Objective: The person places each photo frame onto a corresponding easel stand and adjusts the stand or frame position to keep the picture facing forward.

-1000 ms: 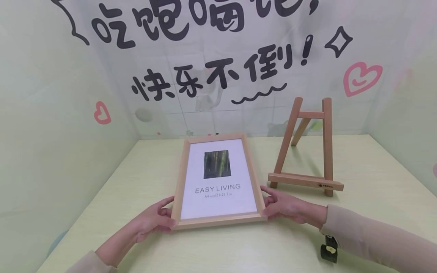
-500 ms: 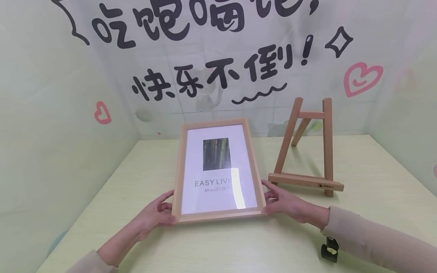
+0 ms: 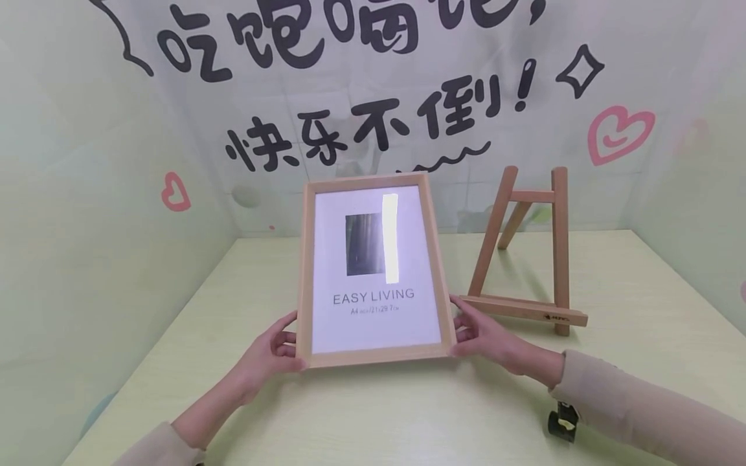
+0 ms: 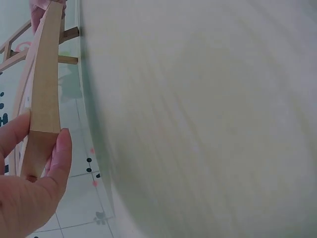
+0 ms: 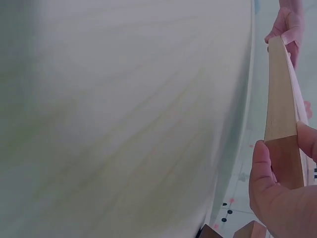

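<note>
A light-wood picture frame (image 3: 379,353) with a white "EASY LIVING" insert leans back, its top edge raised, in the middle of the head view. My left hand (image 3: 269,349) grips its lower left corner, the thumb over the front. At the lower right corner my right hand (image 3: 486,336) holds it the same way. In the left wrist view the thumb and fingers of the left hand (image 4: 37,193) pinch the frame's corner (image 4: 44,99). The right wrist view shows the right hand (image 5: 282,203) clasping the other corner (image 5: 287,158), the frame's bottom edge well above the table.
A brown wooden easel (image 3: 559,252) stands on the table (image 3: 373,421) to the right, its ledge (image 3: 524,309) close behind my right hand. A white printed curtain (image 3: 408,77) hangs behind the table. A black wrist device (image 3: 562,421) shows below the right sleeve.
Both hands have raised the picture frame and tilted its top edge up from lying flatter. A bright reflection has appeared on its pane and moved upward. The easel has stayed put.
</note>
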Demonstrator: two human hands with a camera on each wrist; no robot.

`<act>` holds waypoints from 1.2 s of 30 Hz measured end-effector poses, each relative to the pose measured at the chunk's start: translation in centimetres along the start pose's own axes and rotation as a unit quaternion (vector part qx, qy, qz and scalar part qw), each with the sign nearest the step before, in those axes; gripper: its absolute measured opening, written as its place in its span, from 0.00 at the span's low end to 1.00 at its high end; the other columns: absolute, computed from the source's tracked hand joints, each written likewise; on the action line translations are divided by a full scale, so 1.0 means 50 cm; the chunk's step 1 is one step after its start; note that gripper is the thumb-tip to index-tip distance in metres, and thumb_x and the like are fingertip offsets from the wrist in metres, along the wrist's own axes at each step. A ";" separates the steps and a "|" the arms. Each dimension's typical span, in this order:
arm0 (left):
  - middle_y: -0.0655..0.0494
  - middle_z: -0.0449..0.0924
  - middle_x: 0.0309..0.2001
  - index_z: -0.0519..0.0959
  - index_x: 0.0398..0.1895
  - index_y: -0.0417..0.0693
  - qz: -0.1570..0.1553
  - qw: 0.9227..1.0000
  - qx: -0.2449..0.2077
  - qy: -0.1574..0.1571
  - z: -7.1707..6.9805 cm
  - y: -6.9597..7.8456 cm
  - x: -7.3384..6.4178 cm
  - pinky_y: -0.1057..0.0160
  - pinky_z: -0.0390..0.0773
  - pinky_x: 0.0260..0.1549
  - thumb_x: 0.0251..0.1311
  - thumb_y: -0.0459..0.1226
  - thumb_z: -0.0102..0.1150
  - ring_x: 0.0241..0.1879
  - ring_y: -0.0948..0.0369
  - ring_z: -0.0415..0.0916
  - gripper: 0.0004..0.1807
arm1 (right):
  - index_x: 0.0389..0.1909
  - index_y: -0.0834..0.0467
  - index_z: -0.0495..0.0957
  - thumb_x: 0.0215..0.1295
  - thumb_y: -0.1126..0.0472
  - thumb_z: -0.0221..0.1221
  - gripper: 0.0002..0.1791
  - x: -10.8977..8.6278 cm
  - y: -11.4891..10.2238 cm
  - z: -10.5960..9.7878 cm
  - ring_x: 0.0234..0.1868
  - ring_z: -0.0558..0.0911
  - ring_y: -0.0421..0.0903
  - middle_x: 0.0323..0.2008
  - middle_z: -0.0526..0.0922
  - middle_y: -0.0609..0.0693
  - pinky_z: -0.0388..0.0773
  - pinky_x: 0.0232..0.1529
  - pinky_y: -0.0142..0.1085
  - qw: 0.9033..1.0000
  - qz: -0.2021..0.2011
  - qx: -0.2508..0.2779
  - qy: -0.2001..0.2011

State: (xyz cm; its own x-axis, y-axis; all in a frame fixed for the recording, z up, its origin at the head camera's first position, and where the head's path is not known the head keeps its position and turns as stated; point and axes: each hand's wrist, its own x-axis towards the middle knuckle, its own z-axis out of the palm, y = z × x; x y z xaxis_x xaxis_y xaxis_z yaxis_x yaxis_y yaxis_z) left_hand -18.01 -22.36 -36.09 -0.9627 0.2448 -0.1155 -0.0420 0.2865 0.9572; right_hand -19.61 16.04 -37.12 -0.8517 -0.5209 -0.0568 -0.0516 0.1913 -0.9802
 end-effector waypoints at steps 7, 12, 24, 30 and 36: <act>0.37 0.71 0.47 0.49 0.69 0.42 0.036 0.999 0.036 0.018 0.005 0.007 0.010 0.65 0.80 0.38 0.44 0.23 0.62 0.40 0.56 0.75 0.48 | 0.70 0.63 0.34 0.51 0.75 0.59 0.52 0.006 -0.002 -0.011 0.43 0.77 0.52 0.50 0.69 0.72 0.79 0.42 0.33 0.999 -0.044 -0.019 0.014; 0.36 0.71 0.48 0.50 0.69 0.41 0.066 0.996 0.049 0.029 0.009 0.018 0.020 0.65 0.81 0.37 0.44 0.23 0.63 0.40 0.57 0.75 0.47 | 0.70 0.64 0.35 0.51 0.76 0.59 0.52 0.007 -0.008 -0.020 0.45 0.77 0.56 0.52 0.68 0.75 0.79 0.43 0.32 0.997 -0.064 -0.035 0.033; 0.34 0.70 0.47 0.50 0.69 0.39 0.119 0.991 0.042 0.038 0.025 0.043 0.056 0.68 0.80 0.39 0.43 0.18 0.59 0.38 0.63 0.74 0.47 | 0.70 0.63 0.37 0.49 0.77 0.60 0.52 0.003 -0.025 -0.046 0.41 0.76 0.50 0.44 0.71 0.66 0.78 0.41 0.28 0.990 -0.090 -0.076 0.082; 0.34 0.70 0.46 0.51 0.69 0.39 0.140 0.989 0.034 0.040 0.033 0.054 0.073 0.68 0.80 0.40 0.43 0.17 0.58 0.38 0.63 0.74 0.47 | 0.70 0.64 0.37 0.49 0.77 0.59 0.52 0.000 -0.033 -0.055 0.43 0.76 0.53 0.47 0.71 0.71 0.78 0.42 0.27 0.984 -0.102 -0.099 0.110; 0.33 0.70 0.46 0.51 0.69 0.39 0.160 0.986 0.031 0.041 0.042 0.065 0.092 0.68 0.80 0.40 0.43 0.17 0.58 0.40 0.58 0.73 0.47 | 0.70 0.64 0.38 0.51 0.76 0.60 0.51 -0.005 -0.041 -0.070 0.45 0.76 0.54 0.48 0.72 0.72 0.76 0.44 0.25 0.977 -0.117 -0.124 0.126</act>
State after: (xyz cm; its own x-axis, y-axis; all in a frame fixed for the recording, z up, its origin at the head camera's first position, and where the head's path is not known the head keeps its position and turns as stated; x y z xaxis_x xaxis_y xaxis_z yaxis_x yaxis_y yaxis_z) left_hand -22.02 -18.34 -34.08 -0.9428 0.2559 0.2135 0.2806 0.2637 0.9229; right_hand -21.12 18.72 -34.42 -0.9011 -0.3592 0.2429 -0.3590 0.3038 -0.8825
